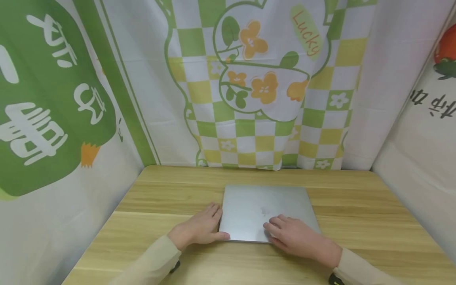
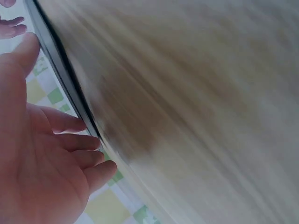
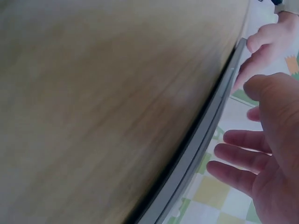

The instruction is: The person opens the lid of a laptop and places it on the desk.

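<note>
A closed silver laptop (image 1: 246, 209) with an apple logo on its lid lies flat on the wooden table. My left hand (image 1: 201, 226) is at its left side, with the fingers along that edge and the thumb at the front left corner. In the left wrist view the left hand (image 2: 37, 154) has loosely extended fingers beside the thin laptop edge (image 2: 65, 77). Over the front right part of the lid is my right hand (image 1: 293, 235). The right wrist view shows the right hand (image 3: 275, 149) with its fingers spread and slightly bent, above the lid; contact is hard to tell.
The light wooden table (image 1: 164, 190) reaches back to a hanging curtain (image 1: 199, 91) with green and yellow checks. Printed fabric (image 1: 39, 99) hangs at the left side, and more pale cloth (image 1: 420, 158) hangs at the right.
</note>
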Demonstrator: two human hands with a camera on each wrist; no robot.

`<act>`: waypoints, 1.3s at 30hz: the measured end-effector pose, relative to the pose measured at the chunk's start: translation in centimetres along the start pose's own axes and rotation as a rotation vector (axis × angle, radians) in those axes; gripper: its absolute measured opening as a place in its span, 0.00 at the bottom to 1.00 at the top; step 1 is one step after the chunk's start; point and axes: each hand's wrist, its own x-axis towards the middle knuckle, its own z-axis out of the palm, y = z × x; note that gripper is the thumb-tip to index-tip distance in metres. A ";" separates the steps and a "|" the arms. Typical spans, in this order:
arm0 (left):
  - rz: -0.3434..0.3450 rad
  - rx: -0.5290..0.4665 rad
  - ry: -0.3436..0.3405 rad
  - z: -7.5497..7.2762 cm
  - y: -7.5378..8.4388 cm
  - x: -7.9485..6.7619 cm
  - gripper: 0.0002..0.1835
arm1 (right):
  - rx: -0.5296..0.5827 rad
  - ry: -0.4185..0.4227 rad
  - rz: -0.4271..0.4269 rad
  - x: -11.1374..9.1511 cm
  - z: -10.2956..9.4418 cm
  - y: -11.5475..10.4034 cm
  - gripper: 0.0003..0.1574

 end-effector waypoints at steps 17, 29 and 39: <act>0.021 0.079 -0.073 -0.6 -0.9 0.8 0.68 | -0.041 -0.097 -0.139 0.0 0.3 0.6 0.32; 0.033 0.094 -0.093 -0.2 -1.3 1.0 0.71 | -0.088 -0.126 -0.196 0.2 1.2 0.7 0.28; 0.038 0.096 -0.092 -0.2 -1.3 1.0 0.70 | -0.133 -0.069 -0.241 0.6 1.7 1.1 0.24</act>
